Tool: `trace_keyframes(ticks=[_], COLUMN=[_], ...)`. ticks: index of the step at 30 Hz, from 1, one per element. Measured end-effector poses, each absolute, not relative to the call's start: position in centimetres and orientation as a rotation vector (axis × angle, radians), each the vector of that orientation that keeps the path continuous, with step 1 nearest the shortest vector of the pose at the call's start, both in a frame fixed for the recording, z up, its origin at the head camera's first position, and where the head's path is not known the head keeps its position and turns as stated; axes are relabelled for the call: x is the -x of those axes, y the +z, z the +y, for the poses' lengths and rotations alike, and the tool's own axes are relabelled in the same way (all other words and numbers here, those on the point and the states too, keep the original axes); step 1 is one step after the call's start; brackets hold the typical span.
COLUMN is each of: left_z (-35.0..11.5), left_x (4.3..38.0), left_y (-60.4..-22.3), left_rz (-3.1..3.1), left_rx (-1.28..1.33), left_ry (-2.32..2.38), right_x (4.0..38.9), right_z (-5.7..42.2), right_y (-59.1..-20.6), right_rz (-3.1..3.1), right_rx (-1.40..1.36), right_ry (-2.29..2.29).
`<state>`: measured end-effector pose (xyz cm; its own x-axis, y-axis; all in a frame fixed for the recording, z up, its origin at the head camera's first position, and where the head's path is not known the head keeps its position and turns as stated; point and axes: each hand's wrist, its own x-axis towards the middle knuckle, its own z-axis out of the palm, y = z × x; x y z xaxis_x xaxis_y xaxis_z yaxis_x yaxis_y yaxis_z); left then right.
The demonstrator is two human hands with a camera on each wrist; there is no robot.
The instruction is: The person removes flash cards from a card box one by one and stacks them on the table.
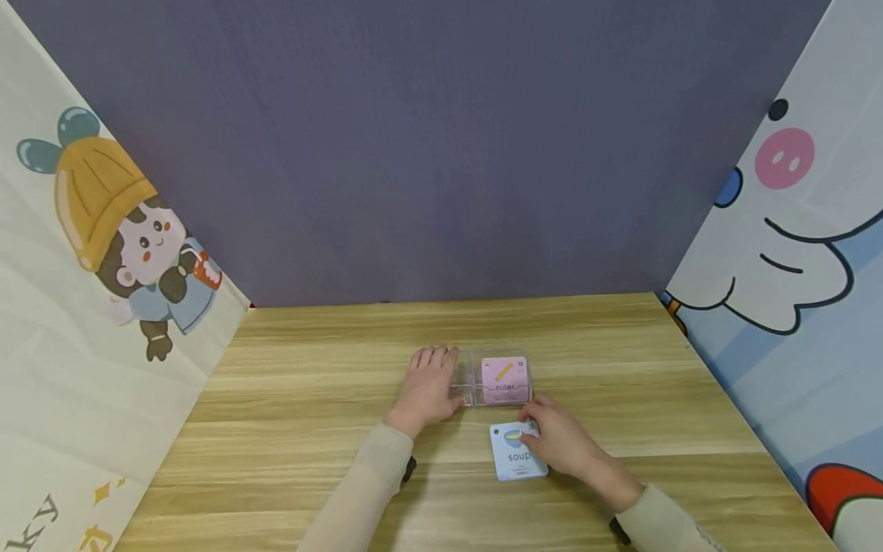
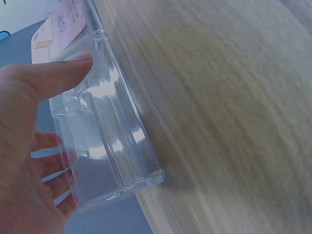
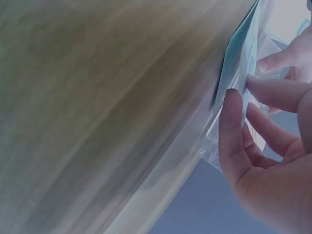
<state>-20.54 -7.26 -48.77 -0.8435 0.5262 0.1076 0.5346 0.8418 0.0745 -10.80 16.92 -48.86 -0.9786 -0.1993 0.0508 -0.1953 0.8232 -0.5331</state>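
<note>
In the head view my left hand (image 1: 426, 387) holds the left half of a clear plastic card box (image 1: 464, 376), thumb at its near edge and fingers toward the far side. The left wrist view shows the thumb over the wall of a see-through compartment (image 2: 112, 136). A pink "ruler" card (image 1: 504, 374) stands in the box's right compartment. Just in front of the box, my right hand (image 1: 562, 441) pinches a light blue "soup" card (image 1: 513, 458) at its upper right. The right wrist view has that card (image 3: 235, 61) edge-on between thumb and fingers.
Both hands work over a wood-grain table (image 1: 297, 414). A dark grey panel (image 1: 441, 153) rises behind it. Cloths with cartoon figures hang at the left (image 1: 62, 322) and right (image 1: 745, 268) sides.
</note>
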Motion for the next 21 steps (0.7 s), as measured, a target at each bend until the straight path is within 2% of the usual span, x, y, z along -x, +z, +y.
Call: trace_keyframes(ticks=[21], left_z=[-7.27], left_x=[20.57], left_y=[-48.91], left_rz=[-2.921], left_rx=[0.855], left_ry=[-0.178], right_x=[10.9], right_z=[17.1], right_y=[-48.97], right_rz=[3.03], right_rx=[0.308], right_ry=[-0.816])
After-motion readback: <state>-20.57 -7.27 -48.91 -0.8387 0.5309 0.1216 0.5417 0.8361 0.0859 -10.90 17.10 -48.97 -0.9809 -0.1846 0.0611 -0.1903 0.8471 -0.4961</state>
